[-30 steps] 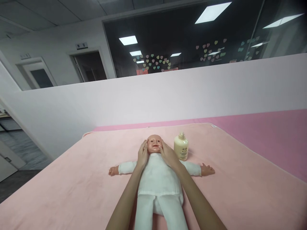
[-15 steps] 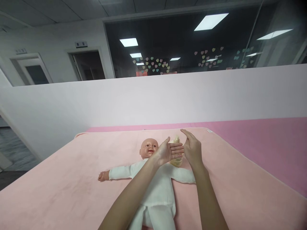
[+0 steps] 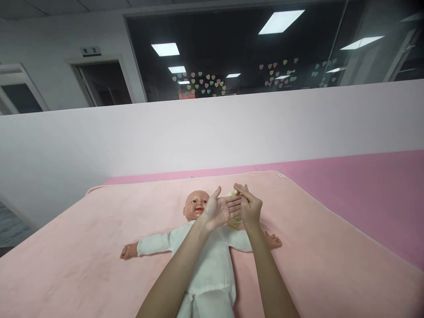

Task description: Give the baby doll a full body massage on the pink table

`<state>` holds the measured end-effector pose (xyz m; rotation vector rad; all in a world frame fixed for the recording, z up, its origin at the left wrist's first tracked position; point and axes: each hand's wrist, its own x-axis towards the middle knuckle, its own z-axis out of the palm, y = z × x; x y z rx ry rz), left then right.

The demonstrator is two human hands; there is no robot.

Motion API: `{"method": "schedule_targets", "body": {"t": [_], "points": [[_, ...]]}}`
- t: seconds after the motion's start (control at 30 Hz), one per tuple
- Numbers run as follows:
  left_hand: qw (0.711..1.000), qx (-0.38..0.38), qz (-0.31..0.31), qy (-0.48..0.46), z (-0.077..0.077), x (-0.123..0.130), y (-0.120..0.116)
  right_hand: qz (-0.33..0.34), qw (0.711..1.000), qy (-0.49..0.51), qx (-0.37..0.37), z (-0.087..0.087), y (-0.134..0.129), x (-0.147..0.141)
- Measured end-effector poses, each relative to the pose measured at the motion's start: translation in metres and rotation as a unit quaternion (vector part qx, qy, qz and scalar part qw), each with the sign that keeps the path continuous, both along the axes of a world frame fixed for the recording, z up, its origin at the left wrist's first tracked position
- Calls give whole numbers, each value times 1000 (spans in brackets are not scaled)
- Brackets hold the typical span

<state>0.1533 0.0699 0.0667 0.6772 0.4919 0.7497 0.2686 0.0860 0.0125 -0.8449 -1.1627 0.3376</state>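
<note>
A baby doll in a white suit lies on its back with both arms spread. Over its upper chest, my left hand is open, palm up, holding nothing visible. My right hand meets the left fingertips from the right side. Its fingers are loosely bent and stretch toward the left, with nothing visible in them. Behind both hands a yellowish pump bottle stands beside the doll's head; the hands cover most of it. Whether the right fingers touch its pump top, I cannot tell.
Under the doll spreads a pale pink blanket, laid over a brighter pink surface. A white low wall runs along the back. Beyond it are a dark window with heart stickers and a doorway.
My right hand has swung in against the left fingertips, its fingers bending more. The left palm stays turned up. The view has shifted to the right, and the doll's hand on that side now shows.
</note>
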Motion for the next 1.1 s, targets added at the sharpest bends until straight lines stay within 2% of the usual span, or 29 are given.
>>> {"method": "schedule_targets", "body": {"t": [0.3, 0.43, 0.63, 0.73, 0.93, 1.0, 1.1], "points": [[1000, 0, -20, -8, 5, 3, 2, -49, 993, -109, 1, 21, -8, 11], [1000, -2, -9, -6, 5, 2, 0, -27, 992, -126, 10, 14, -5, 7], [1000, -7, 4, 6, 6, 2, -3, -8, 997, -65, 31, -6, 4, -2], [1000, -2, 7, 1, 4, 2, -3, -8, 996, -92, 18, -2, 2, 0], [1000, -12, 23, -10, -4, 4, -2, -24, 990, -135, 4, 17, -7, 9], [999, -20, 35, -17, -6, 5, -2, 1, 992, -129, -7, 14, -5, 8], [999, -26, 36, -23, -8, 4, -2, 44, 997, -68, -12, 2, 0, 3]]}}
